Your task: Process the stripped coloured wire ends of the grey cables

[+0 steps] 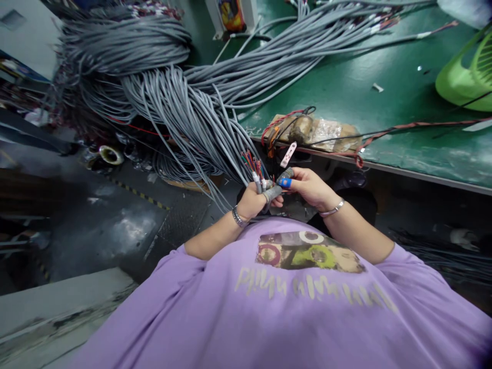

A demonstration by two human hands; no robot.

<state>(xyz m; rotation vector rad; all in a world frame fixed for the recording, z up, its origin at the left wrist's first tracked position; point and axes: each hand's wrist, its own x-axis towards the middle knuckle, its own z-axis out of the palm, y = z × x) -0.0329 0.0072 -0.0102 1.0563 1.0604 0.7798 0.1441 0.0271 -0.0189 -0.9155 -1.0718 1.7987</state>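
Note:
My left hand (254,199) is closed around the ends of a few grey cables (230,159), whose stripped coloured wires (251,160) fan out above my fist. The thumb and forefinger wear grey tape. My right hand (309,185) meets it from the right, fingers pinched on the same cable ends, with blue tape on one fingertip. Both hands sit just in front of my chest, below the edge of the green bench (384,92). The cables run up and left into a large grey cable bundle (154,77).
A taped brown pad with red and black wires (307,130) lies on the bench edge. A green plastic basket (467,77) stands at the far right. More grey cables cross the bench top. Dark floor with a hazard stripe (138,193) is at left.

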